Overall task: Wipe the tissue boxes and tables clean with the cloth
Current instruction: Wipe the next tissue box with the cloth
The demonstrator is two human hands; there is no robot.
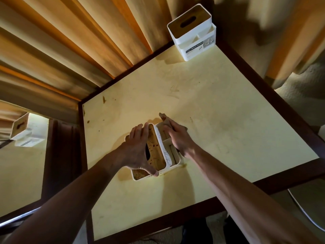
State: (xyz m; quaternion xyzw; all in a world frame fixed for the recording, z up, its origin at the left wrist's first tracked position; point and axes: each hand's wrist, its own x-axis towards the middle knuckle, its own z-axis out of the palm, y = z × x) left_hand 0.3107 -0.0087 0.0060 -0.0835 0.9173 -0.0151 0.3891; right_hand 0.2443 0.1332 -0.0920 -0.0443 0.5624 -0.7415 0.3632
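Note:
A white tissue box (162,152) with a wooden lid and dark speckles stands near the middle of the pale yellow table (219,111). My left hand (139,150) grips it across the lid, fingers over the far edge and thumb at the near corner. Holding the box's right side, my right hand (175,134) has its fingers curled over the side compartments. A second, clean white tissue box (192,34) stands at the table's far corner. Brown stains mark the tabletop. No cloth is in view.
Orange-brown curtains (79,41) hang behind the table. A second table (19,173) at the left carries another tissue box (24,129). The table has a dark wooden frame (290,110). Carpet and a white cable (302,208) lie at the right.

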